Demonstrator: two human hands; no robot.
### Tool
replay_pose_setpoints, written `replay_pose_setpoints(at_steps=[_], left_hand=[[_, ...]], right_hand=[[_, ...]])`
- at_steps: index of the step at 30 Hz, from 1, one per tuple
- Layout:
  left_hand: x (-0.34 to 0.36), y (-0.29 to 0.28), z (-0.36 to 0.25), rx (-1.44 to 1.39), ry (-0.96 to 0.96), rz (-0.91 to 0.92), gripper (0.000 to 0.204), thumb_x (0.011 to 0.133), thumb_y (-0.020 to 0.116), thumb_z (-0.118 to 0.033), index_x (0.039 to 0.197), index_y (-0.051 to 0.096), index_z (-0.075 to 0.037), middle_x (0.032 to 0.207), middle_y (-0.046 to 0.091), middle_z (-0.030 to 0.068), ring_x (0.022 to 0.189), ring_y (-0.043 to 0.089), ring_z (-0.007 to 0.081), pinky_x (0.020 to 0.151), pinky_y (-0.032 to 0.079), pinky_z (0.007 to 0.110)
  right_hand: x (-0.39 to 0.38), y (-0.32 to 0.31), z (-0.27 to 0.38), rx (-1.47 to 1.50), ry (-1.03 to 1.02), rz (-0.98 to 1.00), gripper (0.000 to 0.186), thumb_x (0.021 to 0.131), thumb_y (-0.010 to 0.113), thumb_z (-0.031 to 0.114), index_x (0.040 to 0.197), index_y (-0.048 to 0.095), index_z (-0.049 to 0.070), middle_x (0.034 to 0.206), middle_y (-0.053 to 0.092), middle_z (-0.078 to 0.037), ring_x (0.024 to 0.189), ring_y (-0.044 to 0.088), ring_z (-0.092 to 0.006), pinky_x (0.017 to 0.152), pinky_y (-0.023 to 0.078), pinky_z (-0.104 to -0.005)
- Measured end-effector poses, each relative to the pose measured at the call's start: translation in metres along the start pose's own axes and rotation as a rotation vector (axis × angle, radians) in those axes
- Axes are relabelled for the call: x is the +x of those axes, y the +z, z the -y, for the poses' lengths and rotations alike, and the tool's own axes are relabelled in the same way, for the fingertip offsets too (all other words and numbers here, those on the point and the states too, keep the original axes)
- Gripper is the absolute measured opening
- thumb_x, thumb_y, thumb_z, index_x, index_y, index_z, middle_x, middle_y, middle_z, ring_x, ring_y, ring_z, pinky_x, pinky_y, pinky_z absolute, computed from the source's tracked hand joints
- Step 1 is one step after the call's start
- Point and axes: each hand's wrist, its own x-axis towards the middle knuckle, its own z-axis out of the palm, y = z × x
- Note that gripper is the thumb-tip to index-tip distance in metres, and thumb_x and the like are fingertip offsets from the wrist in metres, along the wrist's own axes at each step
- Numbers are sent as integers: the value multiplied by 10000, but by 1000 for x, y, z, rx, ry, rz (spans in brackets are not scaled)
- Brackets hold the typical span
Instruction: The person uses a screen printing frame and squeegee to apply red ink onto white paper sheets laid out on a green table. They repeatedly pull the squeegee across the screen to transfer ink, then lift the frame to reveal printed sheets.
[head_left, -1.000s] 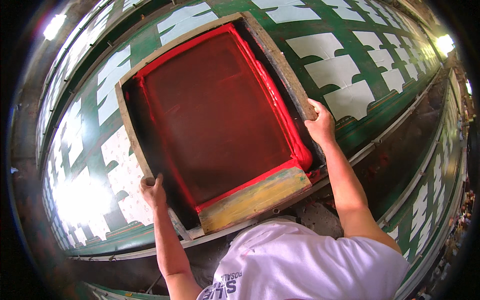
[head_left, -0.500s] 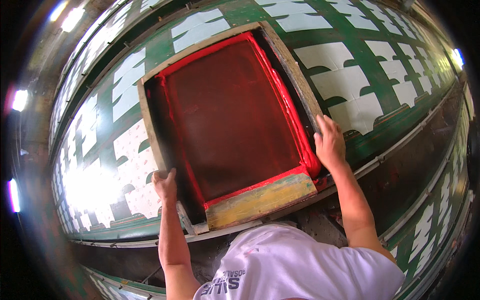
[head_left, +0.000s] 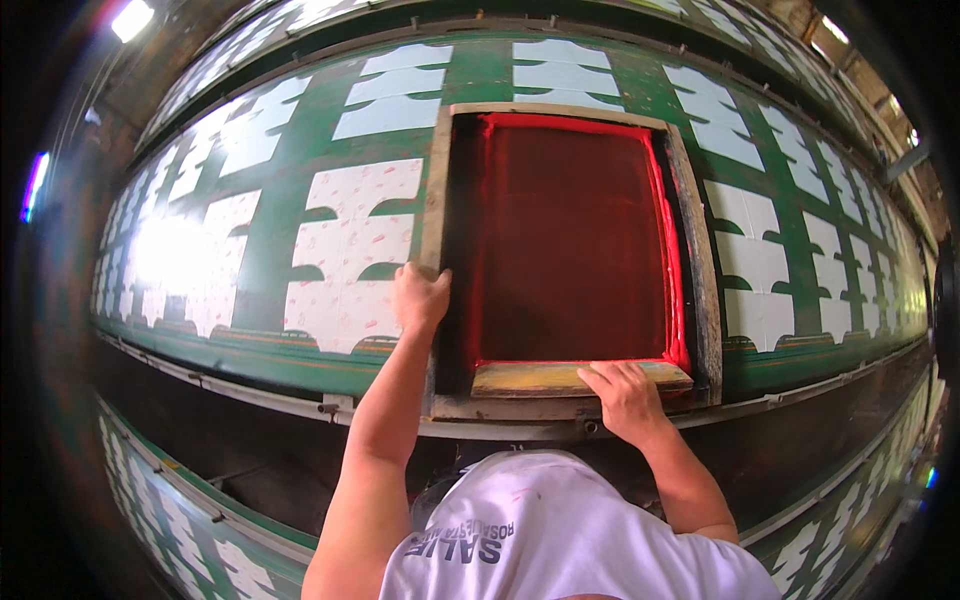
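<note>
A screen printing frame [head_left: 437,200] of worn wood lies on the long green table, its dark mesh [head_left: 570,240] edged with wet red ink [head_left: 673,270]. My left hand [head_left: 420,297] is closed around the frame's left rail. At the near end of the mesh lies a squeegee [head_left: 530,378] with a yellow-stained wooden board. On its upper edge my right hand [head_left: 625,400] is closed, thumb toward the left; the undersides of the fingers are hidden. Whatever lies beneath the frame cannot be seen.
White cut fabric pieces [head_left: 390,100] lie in rows on the green table [head_left: 270,240]. Pieces left of the frame, such as one fabric panel [head_left: 350,250], carry small red prints; those to the right look plain. A metal rail [head_left: 260,397] runs along the near edge.
The frame, tilted before, now sits squared with the table. My right hand has left the frame's right rail and taken hold of the squeegee; my left hand stays on the left rail.
</note>
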Motion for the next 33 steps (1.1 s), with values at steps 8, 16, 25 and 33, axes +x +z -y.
replay_pose_setpoints(at_steps=[8,16,25,33], left_hand=[[-9,-3,6,-193,149,-158,559,984,774,-525,1205,718,-14,1261,706,253,1229,664,473,1088,543,551],[-4,-5,11,-233,144,-75,622,1046,720,-558,1316,713,3,1323,693,256,1270,654,458,1128,528,546],[0,-5,9,-201,119,-52,666,1065,708,-564,1384,694,21,1354,681,265,1285,648,462,1125,524,549],[2,10,8,-218,120,-166,530,1058,746,-474,1288,712,3,1231,700,248,1190,670,470,1039,553,552]], right_hand=[[33,-11,30,-28,133,162,446,898,622,-19,1257,835,139,1113,805,-134,1071,771,-381,935,609,-529],[14,24,53,-116,102,-5,497,847,635,-69,1275,818,106,1154,791,-95,1094,753,-356,966,597,-507],[110,33,-37,-253,53,-28,517,887,598,-61,1318,807,133,1188,763,-101,1113,730,-350,965,577,-515],[276,28,-180,-279,-7,-87,478,949,547,-25,1302,788,190,1111,749,-130,1057,731,-410,937,596,-552]])
